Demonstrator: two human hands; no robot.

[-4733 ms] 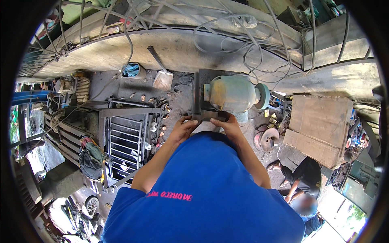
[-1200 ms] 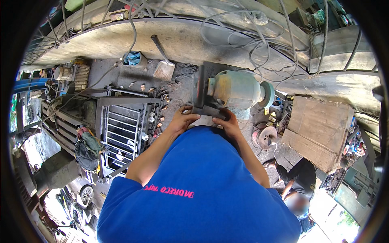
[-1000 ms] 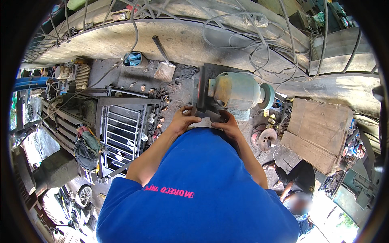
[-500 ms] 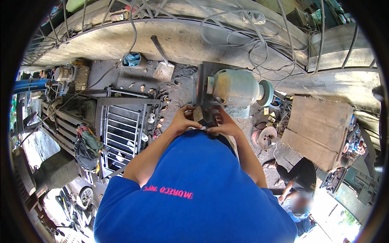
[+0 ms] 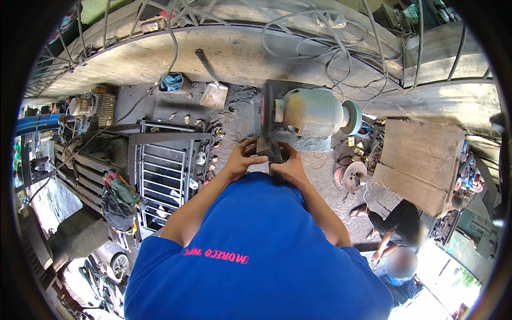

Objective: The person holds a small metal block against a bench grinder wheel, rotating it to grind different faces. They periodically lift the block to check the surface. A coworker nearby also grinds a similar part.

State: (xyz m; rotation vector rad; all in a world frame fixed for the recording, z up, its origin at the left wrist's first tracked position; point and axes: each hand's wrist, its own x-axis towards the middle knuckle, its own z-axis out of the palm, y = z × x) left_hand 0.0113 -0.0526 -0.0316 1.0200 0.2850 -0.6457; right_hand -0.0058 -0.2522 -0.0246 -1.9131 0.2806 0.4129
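Between my two hands is a dark, blocky metal piece (image 5: 271, 151), close to my body. My left hand (image 5: 242, 161) closes on its left side, thumb across the near face and fingers curled behind. From the other side, my right hand (image 5: 290, 166) grips it with bent fingers and thumb. Just beyond the piece stands a bench grinder (image 5: 313, 113) with a worn greenish, rusty motor housing. Its large dark wheel (image 5: 266, 109) is directly ahead of the piece; whether they touch I cannot tell. A smaller greenish wheel (image 5: 352, 117) sits at the grinder's right end.
A dustpan (image 5: 214, 96) and a bucket with blue plastic (image 5: 174, 82) lie by the far wall. Metal frames (image 5: 162, 178) stand to the left. A spool (image 5: 353, 175) and a brown board (image 5: 418, 162) are at right. A person (image 5: 397, 245) sits at lower right.
My right hand has moved slightly left and closer around the metal piece, which has turned a little. The piece shows more plainly between my hands. The seated person has shifted.
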